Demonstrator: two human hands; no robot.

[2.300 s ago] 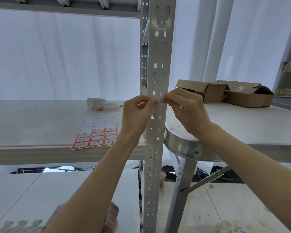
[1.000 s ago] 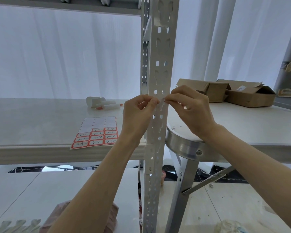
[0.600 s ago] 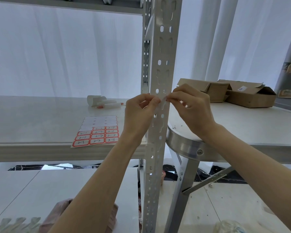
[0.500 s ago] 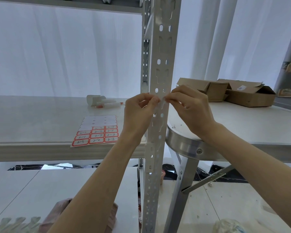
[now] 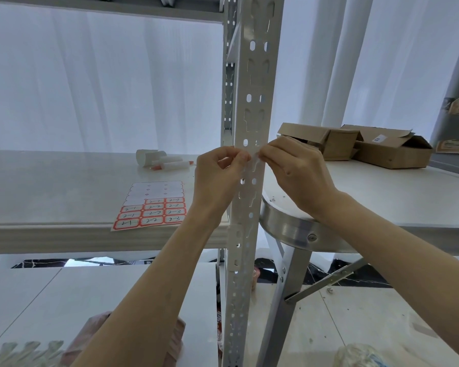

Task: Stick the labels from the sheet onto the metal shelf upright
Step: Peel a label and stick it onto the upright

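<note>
1. At the far left, a white shelf board point(image 5: 51, 186) ran across the scene at about hand height; on its far part lay a small cluster of white rolls and tubes point(image 5: 161, 160), one with an orange tip.
2. Nearer on the same board lay the label sheet point(image 5: 154, 205), close to the board's near edge and just left of the left forearm; its far rows were bare white backing, while the near rows held orange-bordered labels with handwritten marks.
3. The left hand point(image 5: 217, 181) was raised just left of the metal shelf upright point(image 5: 251, 128); its thumb and forefinger were pinched together on the left end of a small pale label point(image 5: 254, 158), the other fingers curled in.
4. The label lay against the front face of the upright, between the two hands, a little above the level of the shelf board; whether it was fully stuck down could not be told.
5. The right hand point(image 5: 300, 176) met it from the right; its fingertips were closed on the label's right end.
6. Right of the upright stood a round white table point(image 5: 382, 200) with a metal rim; at its far side sat open cardboard boxes point(image 5: 361, 147).
</note>
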